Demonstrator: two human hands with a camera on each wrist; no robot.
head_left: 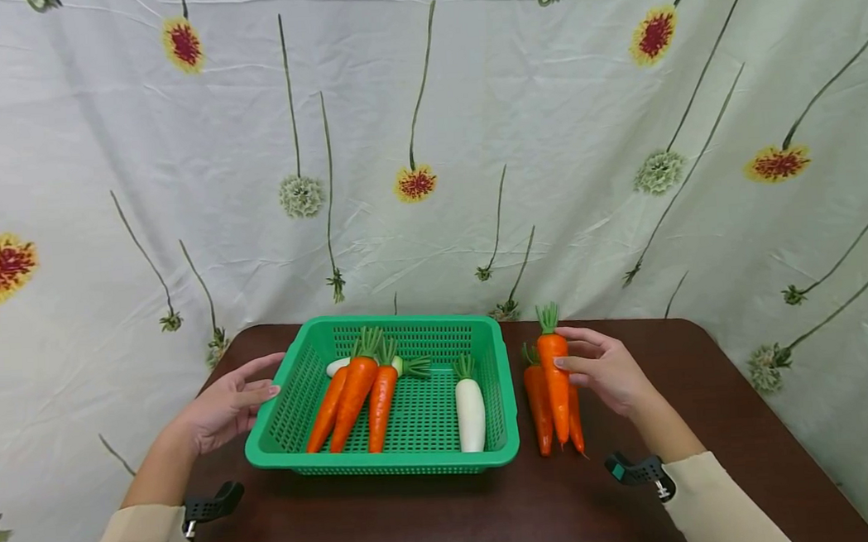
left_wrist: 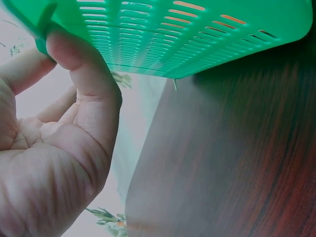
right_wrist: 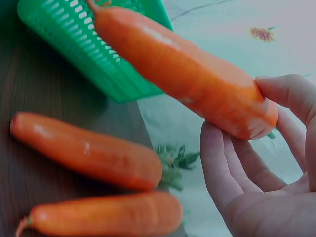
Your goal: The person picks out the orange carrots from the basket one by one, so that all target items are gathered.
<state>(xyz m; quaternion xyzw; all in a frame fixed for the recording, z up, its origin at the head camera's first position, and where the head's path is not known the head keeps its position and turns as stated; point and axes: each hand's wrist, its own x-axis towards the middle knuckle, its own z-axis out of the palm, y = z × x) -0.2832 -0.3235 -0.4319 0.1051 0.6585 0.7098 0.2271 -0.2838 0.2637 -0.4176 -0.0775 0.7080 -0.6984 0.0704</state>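
Carrot (head_left: 557, 389) is pinched near its top by the right hand (head_left: 607, 371).

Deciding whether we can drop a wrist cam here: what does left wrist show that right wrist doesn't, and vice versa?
Only left wrist: the left hand at the rim of the green basket, and orange patches showing through its slots.

Only right wrist: the right hand holding a carrot, and two more carrots lying on the dark table.

Both: part of the basket's slotted side, part of the table, and the pale flower-print cloth beyond.
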